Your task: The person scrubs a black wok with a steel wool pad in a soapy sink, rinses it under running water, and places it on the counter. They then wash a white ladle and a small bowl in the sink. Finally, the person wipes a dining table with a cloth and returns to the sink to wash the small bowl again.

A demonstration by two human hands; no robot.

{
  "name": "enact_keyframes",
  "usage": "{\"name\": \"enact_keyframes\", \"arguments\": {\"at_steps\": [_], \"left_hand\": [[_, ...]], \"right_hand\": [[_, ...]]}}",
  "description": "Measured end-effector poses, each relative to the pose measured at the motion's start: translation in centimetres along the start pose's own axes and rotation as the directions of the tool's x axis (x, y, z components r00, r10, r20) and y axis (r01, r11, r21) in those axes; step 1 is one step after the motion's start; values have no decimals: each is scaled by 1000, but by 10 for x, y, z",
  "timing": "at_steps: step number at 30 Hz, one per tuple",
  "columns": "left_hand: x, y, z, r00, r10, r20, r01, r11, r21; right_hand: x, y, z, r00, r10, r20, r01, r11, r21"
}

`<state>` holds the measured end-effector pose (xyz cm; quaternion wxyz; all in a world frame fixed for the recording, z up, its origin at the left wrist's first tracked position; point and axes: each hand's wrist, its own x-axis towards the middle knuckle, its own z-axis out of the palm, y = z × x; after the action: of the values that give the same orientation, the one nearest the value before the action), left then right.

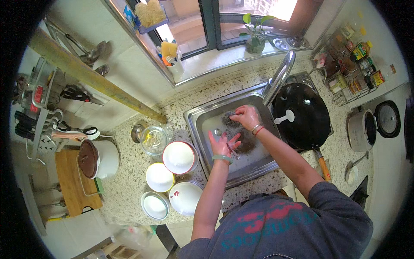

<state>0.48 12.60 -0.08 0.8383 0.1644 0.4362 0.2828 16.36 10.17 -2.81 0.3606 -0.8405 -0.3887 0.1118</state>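
Over the steel sink (196, 129) my left hand (222, 146) is turned palm up with fingers spread, and a metal spoon (234, 153) lies across it. The spoon's bowl is near the fingertips, its handle slanting down past the wrist side. My right hand (247, 116) pinches a dark grey scouring pad (230, 121), a short way above and to the right of the spoon. Cloudy water stands in the sink, and a dark round shape under it, beneath my hands, is too murky to name. The curved tap (282, 75) stands at the sink's far right corner.
Left of the sink are a glass bowl (155, 140), a red-rimmed bowl (179, 157), a yellow-rimmed bowl (160, 177) and more dishes. A black wok (302, 116) with a wooden handle sits to the right. A white pot (105, 159) and cutting board (71, 185) stand far left.
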Motion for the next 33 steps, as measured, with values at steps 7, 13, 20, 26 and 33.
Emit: {"name": "enact_keyframes", "arguments": {"at_steps": [7, 13, 20, 26, 33], "left_hand": [[-23, 23, 8, 976, 211, 58, -214, 975, 55], [-27, 34, 22, 968, 248, -33, -245, 966, 79], [-1, 15, 6, 954, 277, -114, -262, 956, 132], [7, 5, -15, 977, 121, -174, -126, 992, -20], [1, -10, -19, 974, -85, -208, 95, 995, 41]], "right_hand": [[-1, -45, -28, 946, 47, 322, -248, 747, 617], [-6, -43, -35, 980, 18, 201, -106, 894, 435], [-9, -55, -51, 998, -51, 29, 38, 943, 329], [-18, -35, -42, 973, 122, 195, -215, 782, 585], [-48, 59, 1, 965, -132, 229, 233, 832, -504]]}}
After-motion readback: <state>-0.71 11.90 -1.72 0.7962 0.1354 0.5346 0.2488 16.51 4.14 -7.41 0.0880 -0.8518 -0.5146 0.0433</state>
